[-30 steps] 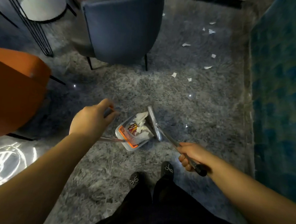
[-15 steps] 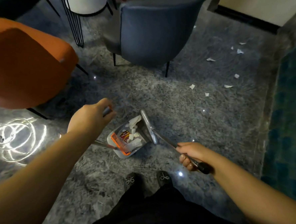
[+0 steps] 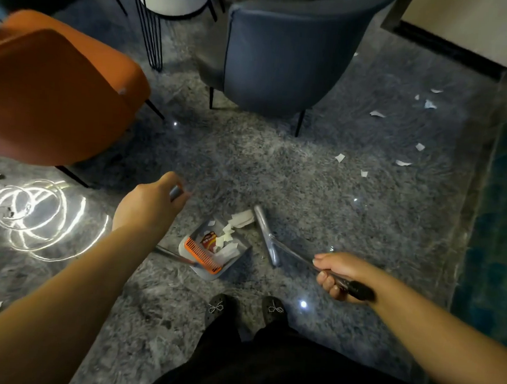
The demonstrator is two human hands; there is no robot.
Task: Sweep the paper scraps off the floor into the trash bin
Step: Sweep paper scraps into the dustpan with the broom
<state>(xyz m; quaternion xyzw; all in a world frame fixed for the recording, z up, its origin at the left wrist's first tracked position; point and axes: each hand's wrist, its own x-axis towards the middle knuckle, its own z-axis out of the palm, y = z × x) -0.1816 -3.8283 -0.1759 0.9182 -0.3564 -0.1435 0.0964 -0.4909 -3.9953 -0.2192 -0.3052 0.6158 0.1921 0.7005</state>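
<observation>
Left hand (image 3: 149,206) is still wrapped round the dustpan handle (image 3: 175,192), pan (image 3: 213,245) just below those fingers and already holding scraps. Right hand (image 3: 334,274) keeps gripping the broom (image 3: 266,237) beside it. View has swung left since earlier: loose paper scraps (image 3: 377,113) now sit further off right, still unswept.

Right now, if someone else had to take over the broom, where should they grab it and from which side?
Probably by the bare metal shaft just ahead of the right hand, coming from above. The broom slants up from its head on the floor beside the dustpan to the black grip, which that hand already covers, so the exposed shaft is the only free stretch.
</observation>
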